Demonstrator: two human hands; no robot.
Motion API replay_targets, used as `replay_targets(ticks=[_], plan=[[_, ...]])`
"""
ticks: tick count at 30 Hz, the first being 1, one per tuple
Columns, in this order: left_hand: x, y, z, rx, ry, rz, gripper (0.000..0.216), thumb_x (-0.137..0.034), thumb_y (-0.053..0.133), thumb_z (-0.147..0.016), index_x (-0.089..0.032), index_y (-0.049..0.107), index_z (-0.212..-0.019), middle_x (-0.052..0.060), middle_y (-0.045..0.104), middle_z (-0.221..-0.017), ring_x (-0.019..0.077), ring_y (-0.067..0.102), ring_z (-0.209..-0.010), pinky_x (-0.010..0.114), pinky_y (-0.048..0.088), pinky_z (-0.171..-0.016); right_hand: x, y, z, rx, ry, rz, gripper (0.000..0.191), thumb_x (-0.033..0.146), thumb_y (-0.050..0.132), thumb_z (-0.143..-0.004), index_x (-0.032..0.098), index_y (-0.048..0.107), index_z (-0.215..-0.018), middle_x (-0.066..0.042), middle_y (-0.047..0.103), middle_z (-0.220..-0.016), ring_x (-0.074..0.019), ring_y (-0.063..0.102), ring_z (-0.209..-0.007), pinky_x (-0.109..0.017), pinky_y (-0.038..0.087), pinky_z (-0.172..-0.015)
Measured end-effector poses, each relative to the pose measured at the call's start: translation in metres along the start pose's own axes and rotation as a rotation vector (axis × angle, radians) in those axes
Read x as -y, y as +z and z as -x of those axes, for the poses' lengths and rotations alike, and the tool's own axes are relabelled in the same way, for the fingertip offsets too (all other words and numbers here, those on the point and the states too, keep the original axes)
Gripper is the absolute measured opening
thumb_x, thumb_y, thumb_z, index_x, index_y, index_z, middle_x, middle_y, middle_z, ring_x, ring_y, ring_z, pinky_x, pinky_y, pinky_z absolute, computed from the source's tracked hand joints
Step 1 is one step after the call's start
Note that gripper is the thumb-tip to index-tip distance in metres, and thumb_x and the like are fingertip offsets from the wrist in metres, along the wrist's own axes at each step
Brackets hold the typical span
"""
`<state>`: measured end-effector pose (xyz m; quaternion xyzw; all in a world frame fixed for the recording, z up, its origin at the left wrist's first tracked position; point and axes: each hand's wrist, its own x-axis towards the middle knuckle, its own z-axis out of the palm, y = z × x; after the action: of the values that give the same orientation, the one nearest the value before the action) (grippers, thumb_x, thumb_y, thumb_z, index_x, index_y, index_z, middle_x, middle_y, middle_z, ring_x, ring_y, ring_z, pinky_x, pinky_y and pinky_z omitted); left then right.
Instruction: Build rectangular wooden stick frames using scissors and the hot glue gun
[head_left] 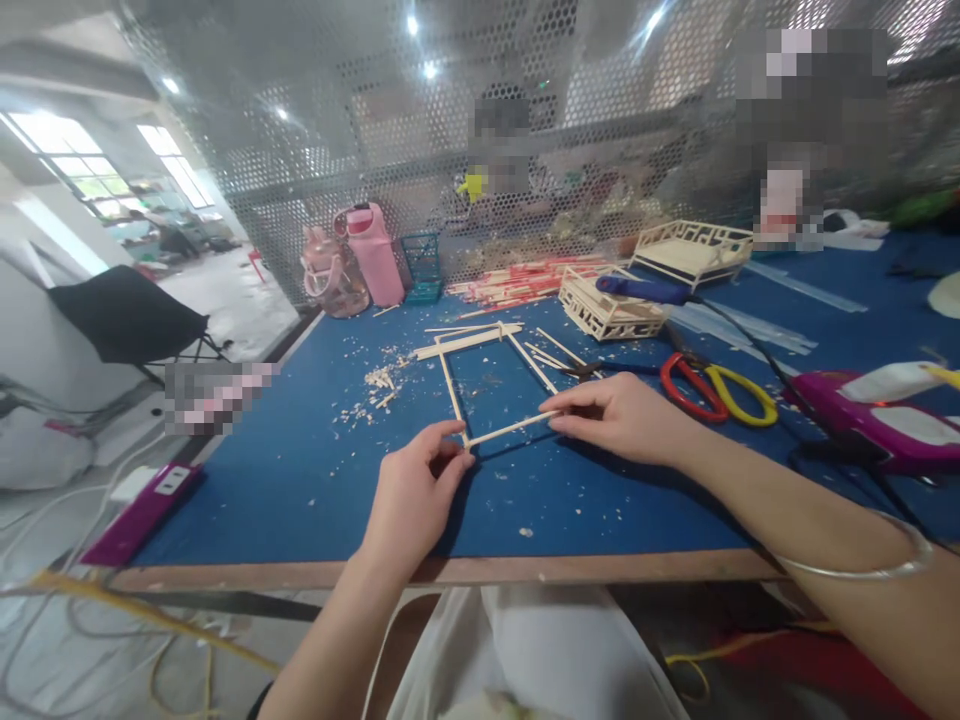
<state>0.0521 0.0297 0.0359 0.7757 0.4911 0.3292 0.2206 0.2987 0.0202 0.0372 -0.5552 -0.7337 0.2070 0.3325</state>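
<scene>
On the blue tabletop lies a four-sided frame of thin wooden sticks (pixel 452 392). My left hand (pixel 416 485) pinches its near left corner between thumb and fingers. At the near right, my right hand (pixel 611 415) closes on the end of the front wooden stick (pixel 514 428); the fingertips hide that corner. Several loose wooden sticks (pixel 562 347) lie just beyond my right hand, beside dark-jawed pliers (pixel 589 370). Scissors with one red and one yellow handle (pixel 709 388) rest right of that hand.
A small wooden lattice tray (pixel 611 318) carries a blue-handled tool (pixel 645 290); a second tray (pixel 694 250) stands behind. Red-tipped sticks (pixel 517 285) are piled by the mesh screen (pixel 322 180). A pink bottle (pixel 373 255), purple glue gun (pixel 840 405) and purple power strip (pixel 146 515) surround the work.
</scene>
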Motion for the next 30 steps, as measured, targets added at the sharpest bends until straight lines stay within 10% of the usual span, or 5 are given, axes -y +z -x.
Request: replay_targets(ticks=[19, 25, 30], plan=[[0.005, 0.012, 0.005, -0.144, 0.198, -0.245, 0.025, -0.017, 0.062, -0.081, -0.024, 0.073, -0.102, 0.001, 0.077, -0.091, 0.0194, 0.073, -0.079, 0.028, 0.059, -0.072, -0.002, -0.001, 0.002, 0.002, 0.018, -0.013, 0.026, 0.031, 0.056, -0.079, 0.019, 0.076, -0.090, 0.000, 0.070, -0.058, -0.0131, 0.061, -0.053, -0.024, 0.046, -0.053], [0.004, 0.011, 0.005, -0.150, 0.185, -0.276, 0.025, -0.018, 0.061, -0.081, -0.023, 0.072, -0.103, 0.001, 0.077, -0.089, 0.0190, 0.073, -0.078, 0.027, 0.058, -0.074, -0.007, -0.003, 0.003, 0.025, 0.128, -0.308, 0.044, 0.027, 0.047, -0.082, 0.014, 0.065, -0.119, -0.007, 0.073, -0.077, -0.0148, 0.064, -0.059, -0.024, 0.047, -0.049], [0.004, 0.010, 0.004, -0.145, 0.172, -0.267, 0.026, -0.020, 0.061, -0.080, -0.022, 0.071, -0.104, 0.001, 0.077, -0.086, 0.0189, 0.073, -0.077, 0.027, 0.058, -0.074, -0.005, -0.007, 0.003, -0.086, 0.071, -0.200, 0.029, 0.030, 0.049, -0.079, 0.015, 0.072, -0.088, -0.006, 0.071, -0.072, -0.0134, 0.061, -0.054, -0.024, 0.045, -0.048]])
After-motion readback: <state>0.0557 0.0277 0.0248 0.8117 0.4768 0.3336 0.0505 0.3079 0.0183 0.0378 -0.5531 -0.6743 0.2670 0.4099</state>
